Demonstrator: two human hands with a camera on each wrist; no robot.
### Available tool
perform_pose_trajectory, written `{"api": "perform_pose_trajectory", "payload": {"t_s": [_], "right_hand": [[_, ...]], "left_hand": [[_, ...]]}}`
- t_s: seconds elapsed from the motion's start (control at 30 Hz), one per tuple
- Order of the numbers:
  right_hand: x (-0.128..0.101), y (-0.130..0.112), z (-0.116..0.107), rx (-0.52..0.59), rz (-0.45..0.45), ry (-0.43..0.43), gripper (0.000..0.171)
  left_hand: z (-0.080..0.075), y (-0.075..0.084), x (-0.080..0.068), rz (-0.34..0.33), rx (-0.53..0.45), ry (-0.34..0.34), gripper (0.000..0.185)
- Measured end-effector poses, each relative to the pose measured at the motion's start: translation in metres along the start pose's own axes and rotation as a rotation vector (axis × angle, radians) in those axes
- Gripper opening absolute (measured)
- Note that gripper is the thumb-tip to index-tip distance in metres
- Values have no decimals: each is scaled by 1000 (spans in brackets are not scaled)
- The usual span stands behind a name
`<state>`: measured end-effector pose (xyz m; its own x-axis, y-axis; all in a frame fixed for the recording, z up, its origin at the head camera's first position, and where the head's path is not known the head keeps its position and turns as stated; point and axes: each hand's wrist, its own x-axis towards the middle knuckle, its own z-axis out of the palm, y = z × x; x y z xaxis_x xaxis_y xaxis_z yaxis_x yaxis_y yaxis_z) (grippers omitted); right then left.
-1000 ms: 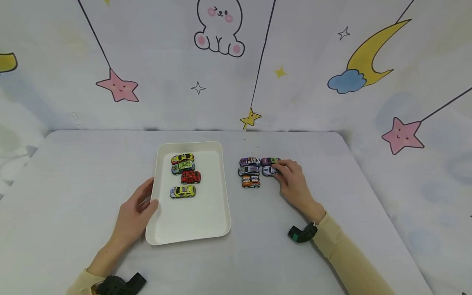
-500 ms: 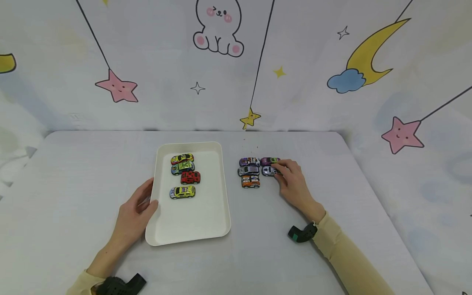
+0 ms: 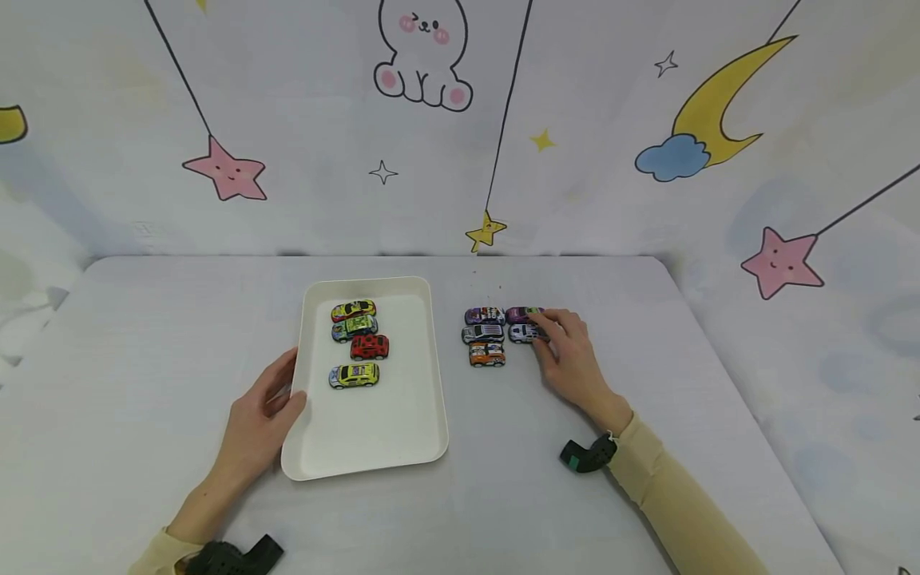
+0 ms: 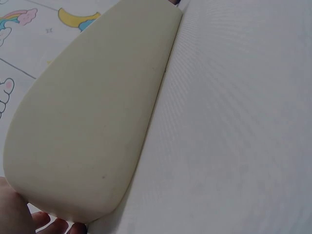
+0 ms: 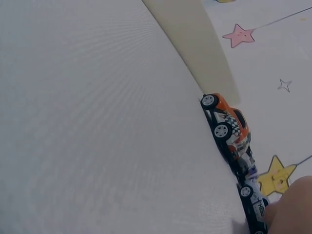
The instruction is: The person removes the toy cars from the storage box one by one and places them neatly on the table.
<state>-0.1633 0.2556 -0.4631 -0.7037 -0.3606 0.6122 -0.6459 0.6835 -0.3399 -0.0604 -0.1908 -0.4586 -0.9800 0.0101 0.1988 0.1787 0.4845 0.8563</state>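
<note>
Four toy cars (image 3: pixel 355 339) sit in the white tray (image 3: pixel 402 435) steadied by the left hand (image 3: pixel 262 415), while the right hand (image 3: pixel 568 351) pinches a silver car (image 3: pixel 521 333) on the desk (image 3: pixel 503 495), apparently mid-pickup, needing a clean lift next.

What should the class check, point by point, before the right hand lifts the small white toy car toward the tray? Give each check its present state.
1. Right hand has fingers on the white car: ok; a firm pinch: cannot tell.
2. Left hand holds the tray by its left edge: ok.
3. Bare tray floor lies below the four cars there, nearest the yellow car: ok.
4. Purple car sits right against the white one, so it may get nudged: not ok.
5. Orange car stands apart from the fingers: ok.
</note>
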Motion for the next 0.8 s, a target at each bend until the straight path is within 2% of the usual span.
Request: {"api": "perform_pose_trajectory", "payload": {"t_s": [0.17, 0.37, 0.57, 0.8], "right_hand": [[1, -3, 4, 12, -17, 77, 38], [2, -14, 10, 77, -9, 152, 37], [8, -34, 15, 109, -46, 98, 37], [34, -77, 20, 124, -151, -45, 34]], "left_hand": [[-2, -1, -1, 4, 8, 5, 59], [-2, -3, -2, 5, -10, 11, 59], [0, -2, -1, -7, -15, 6, 59], [0, -1, 0, -6, -14, 7, 58]]}}
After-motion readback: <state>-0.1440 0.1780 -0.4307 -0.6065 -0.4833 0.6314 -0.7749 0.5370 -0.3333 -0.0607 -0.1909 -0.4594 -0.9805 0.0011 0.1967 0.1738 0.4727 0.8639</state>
